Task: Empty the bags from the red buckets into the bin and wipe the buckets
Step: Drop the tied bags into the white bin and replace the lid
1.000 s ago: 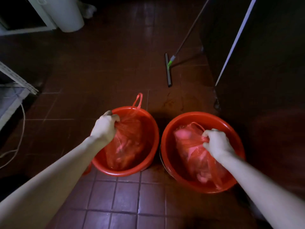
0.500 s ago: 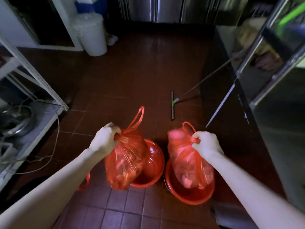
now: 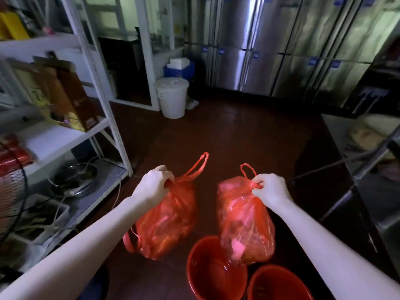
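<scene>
Left bag (image 3: 166, 221) and right bag (image 3: 244, 224) are held in the air above the floor.
Each gathered neck is gripped by curled fingers, by the left hand (image 3: 154, 185) and the right hand (image 3: 269, 188), and each bag hangs long-axis down below its fist. The left bucket (image 3: 191, 271) and right bucket (image 3: 270, 286) are seen under the right bag. A white lidded bin (image 3: 172, 98) stands well ahead, judged nearer the left hand.

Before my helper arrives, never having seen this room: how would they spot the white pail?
Find the steel fridges on the far wall, then drop to the floor at their left end. The white pail stands there, before a blue box; it alone is white and lidded.
</scene>
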The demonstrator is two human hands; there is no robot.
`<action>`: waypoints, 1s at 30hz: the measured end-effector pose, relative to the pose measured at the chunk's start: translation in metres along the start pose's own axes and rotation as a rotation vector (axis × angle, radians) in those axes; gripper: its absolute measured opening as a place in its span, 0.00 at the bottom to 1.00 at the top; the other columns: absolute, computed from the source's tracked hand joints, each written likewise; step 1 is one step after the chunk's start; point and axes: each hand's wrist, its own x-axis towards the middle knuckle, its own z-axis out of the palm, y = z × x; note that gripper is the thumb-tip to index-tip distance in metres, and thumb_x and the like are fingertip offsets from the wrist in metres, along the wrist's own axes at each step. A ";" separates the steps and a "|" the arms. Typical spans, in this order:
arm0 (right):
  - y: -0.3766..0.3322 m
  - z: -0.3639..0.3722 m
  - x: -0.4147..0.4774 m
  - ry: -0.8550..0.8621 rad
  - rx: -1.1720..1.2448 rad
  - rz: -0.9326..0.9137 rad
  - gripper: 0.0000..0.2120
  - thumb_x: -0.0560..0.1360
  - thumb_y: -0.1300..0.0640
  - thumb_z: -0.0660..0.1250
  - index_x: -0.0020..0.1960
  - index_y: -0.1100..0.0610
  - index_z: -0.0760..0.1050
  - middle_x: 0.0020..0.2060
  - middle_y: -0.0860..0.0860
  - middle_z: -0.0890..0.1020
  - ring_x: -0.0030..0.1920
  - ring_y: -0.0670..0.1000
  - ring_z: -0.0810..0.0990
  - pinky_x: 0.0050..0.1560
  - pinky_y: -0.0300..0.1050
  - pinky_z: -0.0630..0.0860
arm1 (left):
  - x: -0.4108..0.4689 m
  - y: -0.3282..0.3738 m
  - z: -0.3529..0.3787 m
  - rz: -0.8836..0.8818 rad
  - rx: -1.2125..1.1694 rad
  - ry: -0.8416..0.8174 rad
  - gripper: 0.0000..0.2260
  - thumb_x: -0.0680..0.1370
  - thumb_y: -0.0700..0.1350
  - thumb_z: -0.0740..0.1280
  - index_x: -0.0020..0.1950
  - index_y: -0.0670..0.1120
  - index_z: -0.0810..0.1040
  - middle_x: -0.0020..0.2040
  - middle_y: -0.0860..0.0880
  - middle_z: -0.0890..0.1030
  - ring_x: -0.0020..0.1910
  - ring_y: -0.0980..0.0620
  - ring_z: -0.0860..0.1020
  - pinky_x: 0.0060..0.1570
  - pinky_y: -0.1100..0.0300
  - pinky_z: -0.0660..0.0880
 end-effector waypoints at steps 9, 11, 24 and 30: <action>-0.112 0.040 0.115 0.016 0.088 -0.126 0.11 0.68 0.65 0.70 0.42 0.51 0.72 0.37 0.50 0.80 0.38 0.53 0.80 0.36 0.45 0.76 | 0.089 -0.091 -0.042 -0.050 0.080 0.056 0.11 0.67 0.35 0.68 0.47 0.44 0.83 0.47 0.46 0.77 0.47 0.43 0.79 0.47 0.54 0.75; -0.130 0.053 0.155 -0.009 0.089 -0.137 0.11 0.68 0.65 0.71 0.37 0.51 0.72 0.36 0.51 0.79 0.36 0.52 0.78 0.33 0.41 0.71 | 0.122 -0.115 -0.043 -0.058 0.102 0.033 0.11 0.67 0.35 0.68 0.47 0.45 0.82 0.47 0.47 0.77 0.47 0.44 0.79 0.48 0.53 0.75; -0.200 0.096 0.412 -0.061 0.118 -0.145 0.15 0.67 0.64 0.75 0.31 0.48 0.74 0.34 0.47 0.81 0.36 0.48 0.81 0.33 0.35 0.70 | 0.385 -0.226 -0.039 -0.061 0.112 -0.048 0.12 0.66 0.35 0.67 0.46 0.46 0.82 0.45 0.49 0.75 0.46 0.46 0.79 0.49 0.54 0.76; -0.204 0.104 0.549 -0.016 0.122 -0.099 0.14 0.66 0.65 0.75 0.33 0.48 0.76 0.32 0.44 0.79 0.35 0.45 0.79 0.33 0.34 0.69 | 0.538 -0.273 -0.011 -0.040 0.099 -0.040 0.10 0.68 0.36 0.67 0.46 0.47 0.82 0.45 0.51 0.74 0.44 0.48 0.78 0.46 0.56 0.76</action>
